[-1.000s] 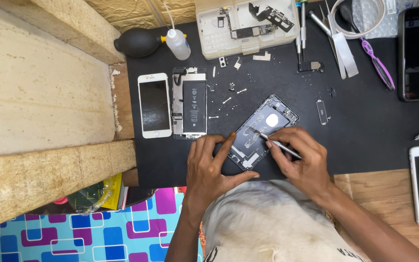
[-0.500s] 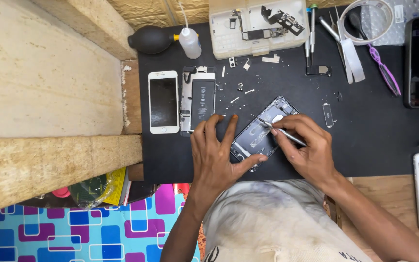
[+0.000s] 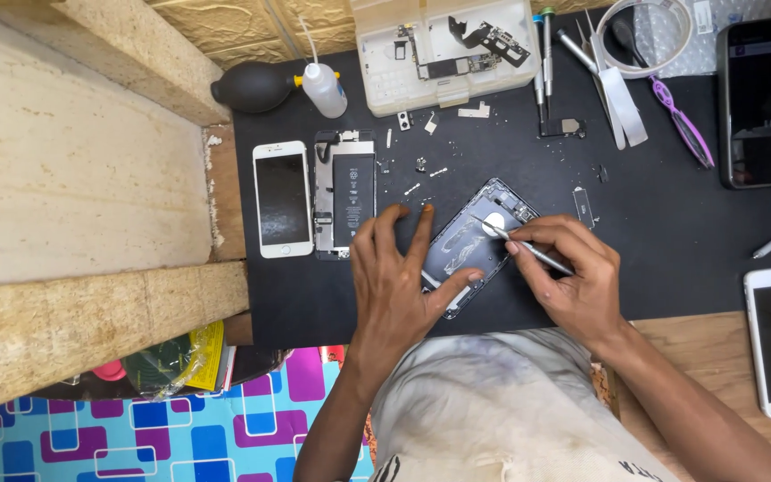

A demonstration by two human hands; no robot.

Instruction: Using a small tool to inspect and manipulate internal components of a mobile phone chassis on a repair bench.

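Screws and small metal bits (image 3: 421, 178) lie scattered on the black mat (image 3: 671, 223), just far of the opened phone shell (image 3: 475, 245). Left hand (image 3: 399, 286) presses the shell with fingers spread; right hand (image 3: 573, 277) pinches thin tweezers (image 3: 528, 248), tip inside the shell. White phone (image 3: 282, 198) and a battery frame (image 3: 346, 192) stay left. Parts tray (image 3: 443, 54) stands far. Bare mat opens to the right, up to a dark phone (image 3: 765, 103).
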